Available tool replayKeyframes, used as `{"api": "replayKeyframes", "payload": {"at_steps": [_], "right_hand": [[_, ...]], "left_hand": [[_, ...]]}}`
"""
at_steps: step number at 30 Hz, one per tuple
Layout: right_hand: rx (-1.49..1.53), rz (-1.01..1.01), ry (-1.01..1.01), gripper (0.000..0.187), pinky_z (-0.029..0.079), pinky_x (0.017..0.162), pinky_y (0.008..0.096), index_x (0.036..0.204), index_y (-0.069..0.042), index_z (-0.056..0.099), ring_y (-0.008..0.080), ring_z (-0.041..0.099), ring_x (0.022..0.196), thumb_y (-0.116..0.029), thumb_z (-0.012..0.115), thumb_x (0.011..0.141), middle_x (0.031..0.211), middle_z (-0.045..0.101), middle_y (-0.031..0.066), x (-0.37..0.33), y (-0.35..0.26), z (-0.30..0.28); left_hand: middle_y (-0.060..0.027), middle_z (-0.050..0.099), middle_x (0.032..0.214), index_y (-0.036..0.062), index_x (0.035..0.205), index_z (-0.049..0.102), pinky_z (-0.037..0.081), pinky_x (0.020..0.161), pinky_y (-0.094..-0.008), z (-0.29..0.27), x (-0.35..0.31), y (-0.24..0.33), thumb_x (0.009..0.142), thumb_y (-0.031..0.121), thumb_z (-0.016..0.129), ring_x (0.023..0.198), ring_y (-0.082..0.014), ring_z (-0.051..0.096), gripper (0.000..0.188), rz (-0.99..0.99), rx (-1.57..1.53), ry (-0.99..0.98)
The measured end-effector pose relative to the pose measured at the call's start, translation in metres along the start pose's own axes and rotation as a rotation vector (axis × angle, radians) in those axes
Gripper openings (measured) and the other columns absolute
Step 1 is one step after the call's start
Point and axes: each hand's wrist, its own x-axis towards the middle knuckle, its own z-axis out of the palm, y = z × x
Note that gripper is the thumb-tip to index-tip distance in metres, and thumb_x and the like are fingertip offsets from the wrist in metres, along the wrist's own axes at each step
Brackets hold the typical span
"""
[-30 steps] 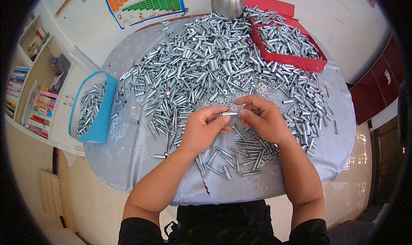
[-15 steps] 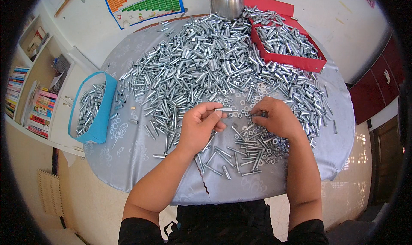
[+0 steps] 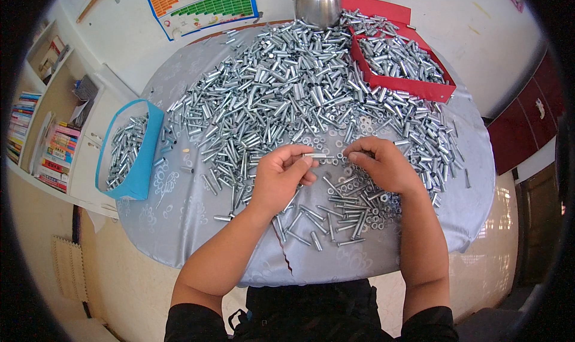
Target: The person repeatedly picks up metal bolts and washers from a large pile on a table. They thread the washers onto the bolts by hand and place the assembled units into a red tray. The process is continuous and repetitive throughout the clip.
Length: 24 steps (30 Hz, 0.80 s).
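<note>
My left hand pinches a silver bolt between thumb and fingertips, its shaft lying level and pointing right. A thicker section, seemingly a sleeve, sits round it near my fingers. My right hand hovers a short way to the right, thumb and forefinger closed together and turned toward the bolt's end. Whatever they hold, if anything, is too small to make out. Between and behind my hands lie loose washers and nuts. Closer to me spreads a small heap of loose bolts with nuts beside it.
A large pile of metal sleeves and bolts covers the far part of the round table with its silver cloth. A red box of parts stands far right, a blue box at left. Behind is a steel pot.
My right hand has risen from the washers and nuts and shifted slightly left, nearer the bolt's end. My left hand keeps its hold on the bolt, almost in place.
</note>
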Motion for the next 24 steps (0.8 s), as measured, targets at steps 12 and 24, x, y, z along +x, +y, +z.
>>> {"api": "replayKeyframes", "payload": {"at_steps": [12, 24], "right_hand": [[0.303, 0.148, 0.089, 0.014, 0.052, 0.064, 0.0277, 0.092, 0.004, 0.063, 0.0135, 0.064, 0.067, -0.009, 0.063, 0.088, 0.079, 0.068, 0.0100, 0.004, -0.005, 0.016], [0.391, 0.147, 0.025, 0.012, 0.053, 0.067, 0.0279, 0.092, 0.005, 0.060, 0.0165, 0.068, 0.076, -0.006, 0.059, 0.090, 0.085, 0.070, 0.0117, 0.005, -0.005, 0.028]], "left_hand": [[-0.0121, 0.070, 0.094, -0.0021, 0.113, 0.061, 0.056, 0.063, -0.0268, 0.001, 0.000, -0.001, 0.093, 0.007, 0.058, 0.071, -0.0146, 0.066, 0.022, 0.001, 0.010, -0.019], [-0.0129, 0.070, 0.095, -0.0025, 0.113, 0.061, 0.057, 0.063, -0.0272, 0.001, 0.000, -0.001, 0.094, 0.007, 0.058, 0.070, -0.0151, 0.066, 0.022, -0.007, 0.006, 0.000]]}}
